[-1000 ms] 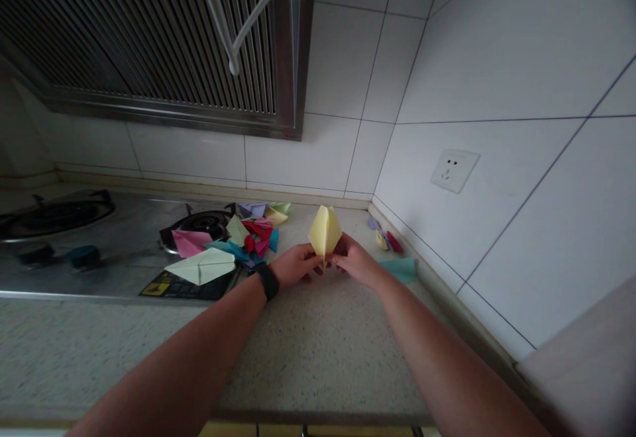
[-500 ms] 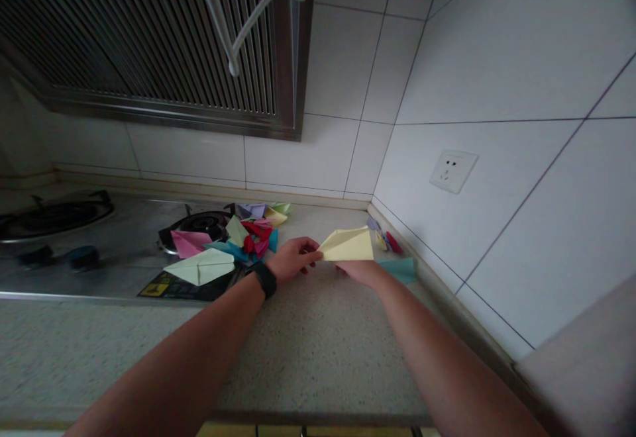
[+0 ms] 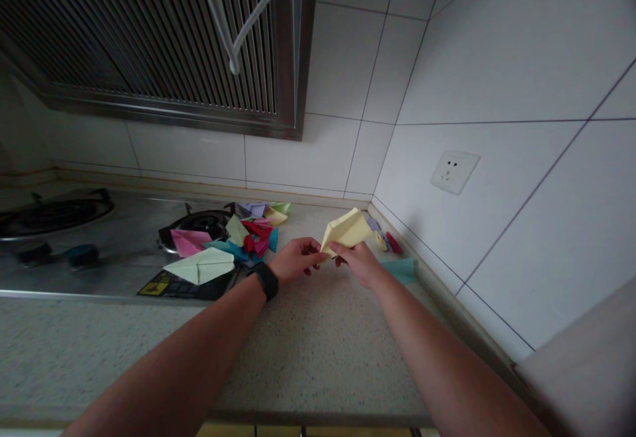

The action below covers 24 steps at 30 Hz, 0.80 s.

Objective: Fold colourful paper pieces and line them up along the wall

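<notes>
A second ago the yellow folded paper [image 3: 348,228] stood upright and end-on, its bottom fold between the left fingers [image 3: 312,257] and the right fingers [image 3: 341,249]; half a second ago it had turned broadside, its long lower edge nearly level and its narrow end toward the left. Now it is tilted, with its lower edge sloping up to the right and its top corner raised higher. The right fingers, mostly hidden behind or under the paper half a second ago, now show in front, the thumb lying over its lower edge.
</notes>
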Tool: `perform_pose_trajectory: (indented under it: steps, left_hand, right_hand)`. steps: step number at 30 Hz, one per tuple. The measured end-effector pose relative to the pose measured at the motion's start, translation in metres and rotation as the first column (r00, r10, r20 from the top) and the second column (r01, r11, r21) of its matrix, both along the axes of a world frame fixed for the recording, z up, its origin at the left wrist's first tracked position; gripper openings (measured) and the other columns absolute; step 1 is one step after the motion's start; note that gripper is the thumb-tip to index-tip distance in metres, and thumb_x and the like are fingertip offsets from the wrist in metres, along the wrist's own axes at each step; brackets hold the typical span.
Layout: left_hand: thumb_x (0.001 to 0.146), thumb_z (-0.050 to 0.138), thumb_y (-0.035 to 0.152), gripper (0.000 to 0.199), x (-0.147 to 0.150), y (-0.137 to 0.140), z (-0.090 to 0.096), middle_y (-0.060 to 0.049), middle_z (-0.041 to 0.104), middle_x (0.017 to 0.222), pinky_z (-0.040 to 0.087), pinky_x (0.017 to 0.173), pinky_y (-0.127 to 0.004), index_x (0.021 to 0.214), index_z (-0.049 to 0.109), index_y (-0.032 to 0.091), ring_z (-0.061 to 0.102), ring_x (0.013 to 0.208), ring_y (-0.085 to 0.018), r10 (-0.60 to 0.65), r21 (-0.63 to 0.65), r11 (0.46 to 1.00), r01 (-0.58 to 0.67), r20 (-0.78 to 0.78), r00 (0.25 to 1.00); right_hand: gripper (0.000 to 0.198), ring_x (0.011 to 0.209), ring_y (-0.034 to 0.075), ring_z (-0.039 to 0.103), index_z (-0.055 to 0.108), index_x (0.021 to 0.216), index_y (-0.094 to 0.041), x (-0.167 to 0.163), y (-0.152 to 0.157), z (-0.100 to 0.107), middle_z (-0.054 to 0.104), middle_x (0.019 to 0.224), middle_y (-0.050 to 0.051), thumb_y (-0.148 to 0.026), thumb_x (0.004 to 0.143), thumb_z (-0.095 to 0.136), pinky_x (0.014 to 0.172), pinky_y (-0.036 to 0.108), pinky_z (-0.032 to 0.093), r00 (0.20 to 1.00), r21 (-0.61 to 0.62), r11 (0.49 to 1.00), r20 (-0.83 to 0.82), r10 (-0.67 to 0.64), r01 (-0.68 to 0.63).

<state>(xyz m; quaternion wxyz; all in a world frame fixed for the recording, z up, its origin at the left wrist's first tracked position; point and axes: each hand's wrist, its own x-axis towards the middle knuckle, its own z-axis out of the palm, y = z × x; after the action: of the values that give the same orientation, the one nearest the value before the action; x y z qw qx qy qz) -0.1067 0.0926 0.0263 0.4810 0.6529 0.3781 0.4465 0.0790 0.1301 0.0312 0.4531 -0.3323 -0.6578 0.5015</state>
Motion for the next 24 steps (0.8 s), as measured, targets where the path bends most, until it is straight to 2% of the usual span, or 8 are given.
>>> perform_pose_trajectory:
  steps: [8, 15, 19, 24]
  left_hand:
    - [0.079, 0.061, 0.042, 0.029, 0.0019, -0.0074, 0.0053, -0.004, 0.062, 0.075, 0.044, 0.050, -0.019, 0.082, 0.063, 0.013, 0.057, 0.064, -0.010, -0.111, -0.011, 0.994, 0.111, -0.050, 0.993]
    - [0.076, 0.065, 0.041, 0.029, 0.0023, -0.0064, 0.0036, -0.002, 0.061, 0.070, 0.043, 0.051, -0.019, 0.082, 0.065, 0.013, 0.055, 0.061, -0.010, -0.148, 0.002, 0.989, 0.148, -0.047, 0.988]
    - [0.076, 0.064, 0.042, 0.029, 0.0010, -0.0034, 0.0015, -0.002, 0.061, 0.070, 0.042, 0.051, -0.019, 0.081, 0.064, 0.013, 0.054, 0.059, -0.009, -0.129, 0.008, 0.991, 0.130, -0.083, 0.988]
    - [0.076, 0.063, 0.042, 0.029, -0.0041, 0.0008, 0.0004, -0.001, 0.062, 0.069, 0.040, 0.049, -0.019, 0.082, 0.065, 0.014, 0.054, 0.058, -0.009, -0.062, 0.005, 0.998, 0.064, -0.145, 0.987]
  right_hand:
    - [0.029, 0.064, 0.015, 0.057, 0.064, 0.083, -0.014, -0.0031, -0.0028, 0.0018, 0.065, 0.078, 0.005, -0.038, 0.070, 0.071, 0.051, 0.024, 0.040, 0.993, -0.104, 0.994, -0.114, 0.024, -0.036]
    - [0.032, 0.057, 0.013, 0.053, 0.063, 0.082, -0.014, -0.0031, -0.0037, 0.0039, 0.062, 0.070, 0.003, -0.043, 0.071, 0.069, 0.048, 0.025, 0.037, 0.999, -0.077, 0.997, -0.030, 0.015, -0.018]
    - [0.032, 0.056, 0.012, 0.051, 0.063, 0.081, -0.014, -0.0027, -0.0030, 0.0043, 0.061, 0.069, 0.003, -0.044, 0.072, 0.068, 0.048, 0.024, 0.035, 1.000, -0.047, 0.999, -0.013, 0.026, -0.027]
    - [0.030, 0.059, 0.011, 0.050, 0.063, 0.086, -0.015, -0.0031, -0.0037, 0.0047, 0.061, 0.074, 0.003, -0.040, 0.071, 0.071, 0.048, 0.024, 0.036, 0.997, -0.034, 0.999, -0.069, 0.037, -0.039]
